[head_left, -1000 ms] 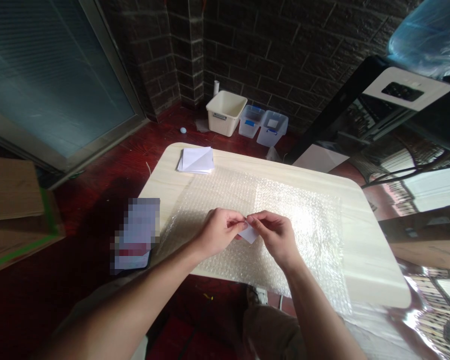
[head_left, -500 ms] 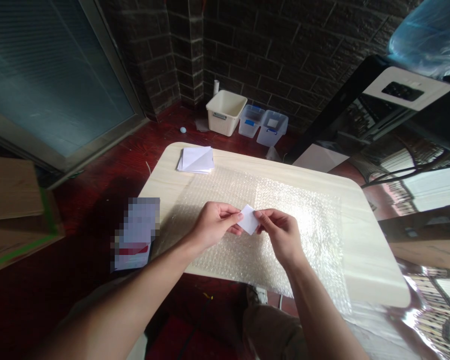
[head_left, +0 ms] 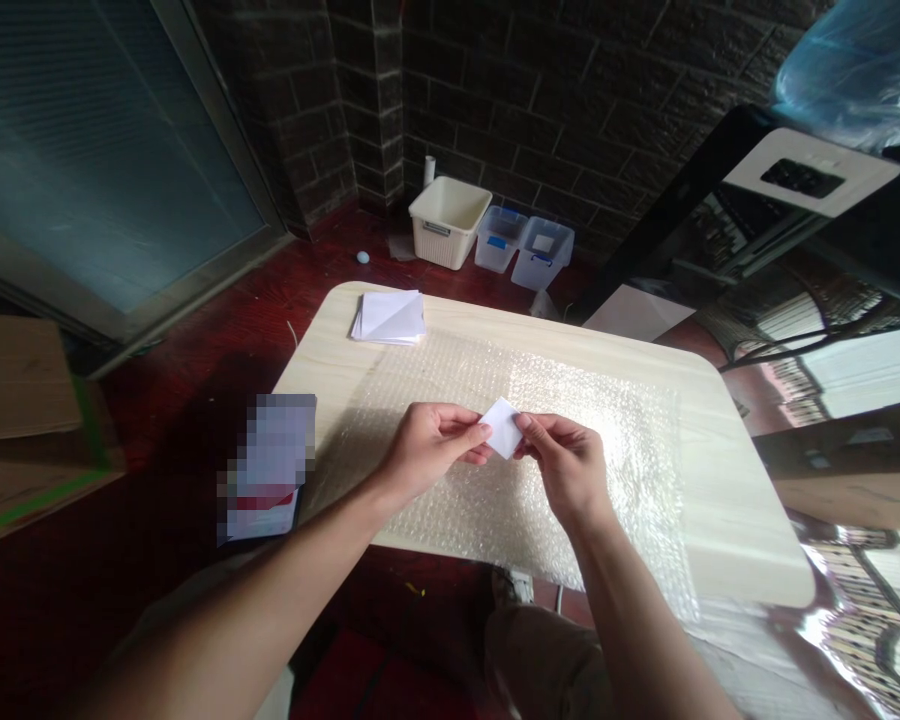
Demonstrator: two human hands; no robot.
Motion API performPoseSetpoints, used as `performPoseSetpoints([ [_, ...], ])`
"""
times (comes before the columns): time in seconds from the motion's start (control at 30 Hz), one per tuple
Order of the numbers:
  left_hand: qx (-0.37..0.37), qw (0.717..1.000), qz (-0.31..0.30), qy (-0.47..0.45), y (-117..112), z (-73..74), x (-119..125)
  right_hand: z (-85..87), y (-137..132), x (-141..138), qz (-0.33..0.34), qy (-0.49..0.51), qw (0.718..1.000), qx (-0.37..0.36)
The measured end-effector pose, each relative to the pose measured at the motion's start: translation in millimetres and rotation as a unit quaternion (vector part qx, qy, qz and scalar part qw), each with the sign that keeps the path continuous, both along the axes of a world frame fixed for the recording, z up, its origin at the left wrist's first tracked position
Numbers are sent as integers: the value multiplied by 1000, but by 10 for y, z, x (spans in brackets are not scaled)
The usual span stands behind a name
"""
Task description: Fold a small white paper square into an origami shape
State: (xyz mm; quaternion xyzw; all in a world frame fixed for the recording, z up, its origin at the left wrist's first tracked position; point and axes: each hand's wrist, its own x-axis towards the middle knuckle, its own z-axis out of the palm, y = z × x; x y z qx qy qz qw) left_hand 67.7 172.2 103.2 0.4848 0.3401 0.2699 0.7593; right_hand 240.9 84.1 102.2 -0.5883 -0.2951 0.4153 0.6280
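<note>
A small folded white paper square (head_left: 502,427) is held up between both hands above a sheet of bubble wrap (head_left: 615,440) on a pale wooden table (head_left: 727,500). My left hand (head_left: 429,450) pinches the paper's left corner with thumb and fingers. My right hand (head_left: 566,465) pinches its right corner. A stack of white paper sheets (head_left: 390,317) lies at the table's far left corner, well away from both hands.
On the red floor beyond the table stand a cream bin (head_left: 449,221) and two clear plastic boxes (head_left: 523,246). A blurred-out flat object (head_left: 268,466) sits at the table's left edge. A black monitor-like panel (head_left: 727,200) leans at the right.
The paper square was low and half hidden between my fingers; both hands have since spread slightly and turned it up, so its flat face shows.
</note>
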Motion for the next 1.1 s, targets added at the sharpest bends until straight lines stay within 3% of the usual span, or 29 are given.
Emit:
performPoseSetpoints([
  [0.17, 14, 1000, 1, 14, -25, 4, 3, -4, -6, 6, 5, -11, 1000, -2],
  [0.4, 106, 991, -62, 52, -72, -25, -13, 93, -12, -57, 48, -31, 998, -15],
  [0.67, 159, 987, 36, -3, -102, -82, 6, 3, -5, -27, 33, 10, 999, 27],
  [1.1, 178, 983, 35, -1, -99, -53, 2, 17, 1, -65, 12, 15, 1000, 23],
])
